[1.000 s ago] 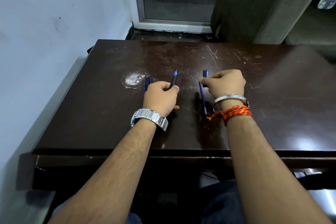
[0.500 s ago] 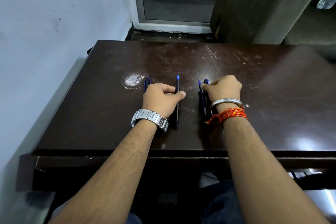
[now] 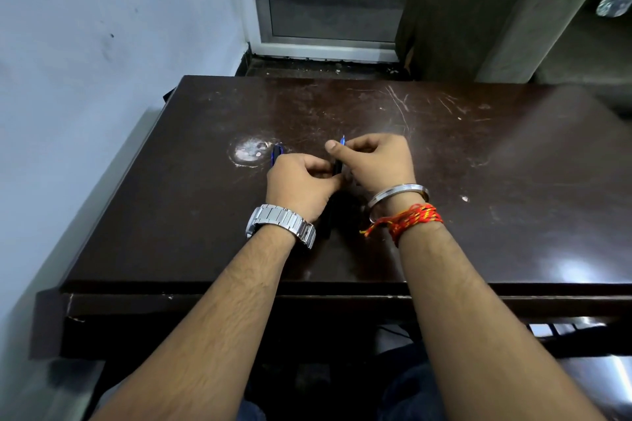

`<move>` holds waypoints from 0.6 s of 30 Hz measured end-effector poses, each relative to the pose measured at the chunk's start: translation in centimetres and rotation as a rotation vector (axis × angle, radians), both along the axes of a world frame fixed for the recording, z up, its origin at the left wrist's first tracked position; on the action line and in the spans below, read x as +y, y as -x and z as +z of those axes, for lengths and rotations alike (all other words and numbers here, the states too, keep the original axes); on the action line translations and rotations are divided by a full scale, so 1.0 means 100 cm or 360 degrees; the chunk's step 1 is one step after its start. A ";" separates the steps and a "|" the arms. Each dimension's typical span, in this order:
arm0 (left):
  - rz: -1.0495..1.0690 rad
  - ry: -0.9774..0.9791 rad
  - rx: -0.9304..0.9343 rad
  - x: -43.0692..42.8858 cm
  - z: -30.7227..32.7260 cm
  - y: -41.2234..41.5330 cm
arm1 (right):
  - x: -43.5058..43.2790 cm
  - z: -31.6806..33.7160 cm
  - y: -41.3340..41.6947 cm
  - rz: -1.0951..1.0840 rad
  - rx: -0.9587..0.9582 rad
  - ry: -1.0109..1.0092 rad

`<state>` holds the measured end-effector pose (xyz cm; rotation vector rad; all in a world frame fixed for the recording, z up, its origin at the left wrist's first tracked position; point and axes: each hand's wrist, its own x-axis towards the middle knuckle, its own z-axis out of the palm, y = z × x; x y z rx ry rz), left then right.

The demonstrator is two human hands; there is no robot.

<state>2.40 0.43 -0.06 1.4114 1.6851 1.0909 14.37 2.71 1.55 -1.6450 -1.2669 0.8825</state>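
Observation:
A dark pen with a blue tip (image 3: 338,164) stands slanted between my two hands over the dark brown table (image 3: 478,161). My left hand (image 3: 301,183), with a steel watch on its wrist, grips the pen's lower barrel. My right hand (image 3: 374,161), with a bangle and a red thread on its wrist, has its fingers curled round the pen's upper part near the tip. A second pen, blue (image 3: 276,153), lies on the table behind my left hand, mostly hidden by it. The pens that lay by my right hand are hidden.
A pale worn patch (image 3: 249,151) marks the tabletop left of the hands. A white wall (image 3: 85,79) runs along the table's left side. Beyond the far edge are a metal-framed door (image 3: 328,10) and a dark cabinet (image 3: 478,10).
My right hand left the pens on its side and moved left to the middle pen. My left hand has lifted that pen's tip end off the table, so both hands now meet on it.

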 end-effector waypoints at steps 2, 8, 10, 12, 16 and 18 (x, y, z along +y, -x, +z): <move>-0.0003 -0.0027 -0.0007 -0.001 0.001 -0.001 | 0.000 -0.001 0.003 -0.0042 0.0043 -0.0034; -0.0033 -0.0082 0.0036 0.000 0.005 0.001 | 0.002 -0.001 0.006 0.0055 0.0060 -0.0131; -0.0071 -0.0058 -0.0006 0.000 0.006 0.002 | 0.003 -0.001 0.005 0.0112 0.0089 -0.0172; -0.0104 -0.0030 -0.0069 0.001 0.007 0.002 | 0.005 -0.002 0.005 0.0158 0.0149 -0.0178; -0.0055 -0.0101 -0.0107 0.001 0.008 0.003 | 0.009 -0.001 0.004 0.0138 0.0219 -0.0153; -0.0038 -0.0124 -0.0041 0.001 0.007 0.004 | 0.007 -0.003 0.005 0.0116 0.0230 -0.0116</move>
